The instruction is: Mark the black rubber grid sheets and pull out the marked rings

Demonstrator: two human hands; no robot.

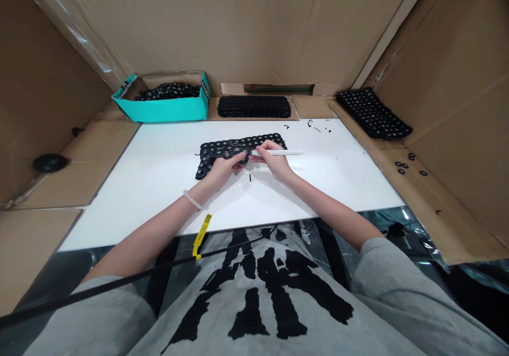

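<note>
Okay, head view, the only one. Dotted black sheet (217, 148) is mid-worktop (139, 192), long axis running left-right, right end angled slightly away from the person. Its near side looks bunched up between the hands.

Left hand (225, 171): thumb and fingers closed in a pinch on the sheet's near edge, around the middle. Right hand (274, 157): fingers wrapped round a white pen-like tool (292, 152), butt out to the right.

Key relation: tool lies roughly along the sheet's long axis, tip aimed left at the pinched spot. Sheet is left of and beyond the right fingers; left hand is nearer the spot, already on it. Tip touching or just short: can't tell, too small and dark.

Around it: black sliver (250, 178) just nearside of the hands, scraps (314, 126) at the far right. Teal box (170, 110) of dark pieces far left, black stack (254, 107) beside it, second dotted sheet (374, 113) far right, small rings (404, 165) nearer on the cardboard.
</note>
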